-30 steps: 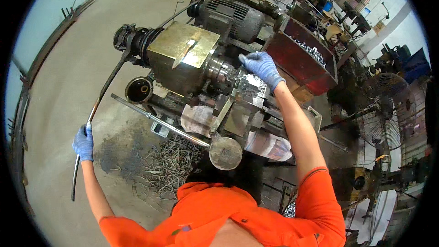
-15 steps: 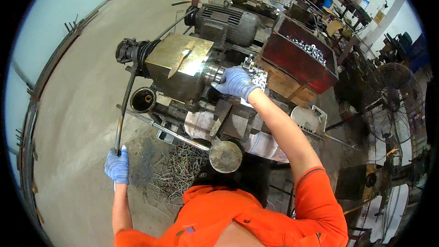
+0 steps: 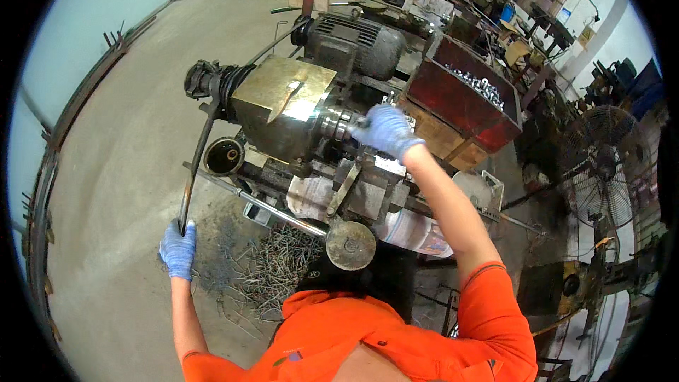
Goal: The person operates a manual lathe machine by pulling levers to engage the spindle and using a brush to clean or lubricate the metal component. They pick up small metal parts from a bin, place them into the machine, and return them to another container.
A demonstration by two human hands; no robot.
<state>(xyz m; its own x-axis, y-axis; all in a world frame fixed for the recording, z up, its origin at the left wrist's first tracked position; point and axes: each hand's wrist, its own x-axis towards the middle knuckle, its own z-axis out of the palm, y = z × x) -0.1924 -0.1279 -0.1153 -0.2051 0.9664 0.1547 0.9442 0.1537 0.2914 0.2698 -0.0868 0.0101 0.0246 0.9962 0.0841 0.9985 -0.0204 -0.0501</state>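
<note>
By the round steel chuck (image 3: 332, 122), the blue-gloved right hand (image 3: 387, 129) shows no clear hold; the blue-gloved left hand (image 3: 178, 247) grips a long dark metal lever (image 3: 191, 180); silvery metal pieces (image 3: 478, 85) already lie in a dark-red box (image 3: 456, 108), any remainder unclear.

Near the centre, the box cover (image 3: 260, 83) was smooth, glossy, brassy metal; the motor (image 3: 353, 44) at upper centre was ribbed, matt metal. The left-side lever (image 3: 196, 163) was metal, the left glove (image 3: 178, 249) and right glove (image 3: 389, 131) matt cloth.
</note>
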